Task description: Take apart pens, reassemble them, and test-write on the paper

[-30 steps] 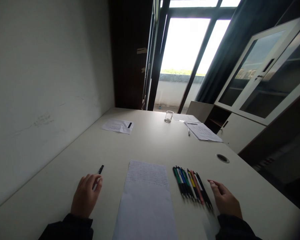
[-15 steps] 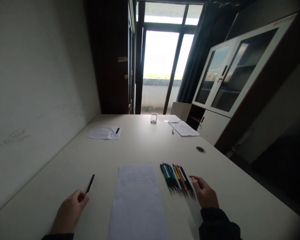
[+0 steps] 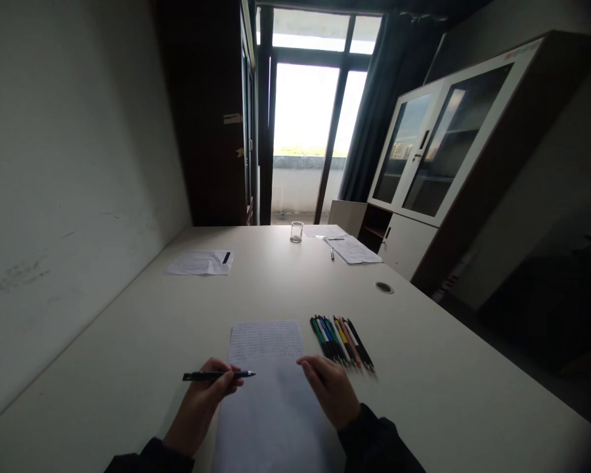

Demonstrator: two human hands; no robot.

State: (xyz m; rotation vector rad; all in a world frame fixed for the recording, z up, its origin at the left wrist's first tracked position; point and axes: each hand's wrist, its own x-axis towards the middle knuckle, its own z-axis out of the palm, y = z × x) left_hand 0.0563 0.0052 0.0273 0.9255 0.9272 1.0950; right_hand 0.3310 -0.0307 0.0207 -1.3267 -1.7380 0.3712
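Note:
My left hand is closed on a dark pen, held level over the left edge of a sheet of paper with the tip pointing right. Handwritten-looking lines cover the sheet's upper part, while the lower part is blank. My right hand hovers at the sheet's right edge. Its fingers are bunched together and no object shows in them. A row of coloured pens lies side by side just beyond that hand, in green, blue, white, yellow, reddish and black.
Further back on the white table stands a clear glass. Papers and a single pen lie at the far right, with another sheet at the far left. A round cable hole is near the right edge.
Both hands have moved inward over the paper. The left hand's pen has swung from pointing away to lying level. My right hand has left the right side of the pen row.

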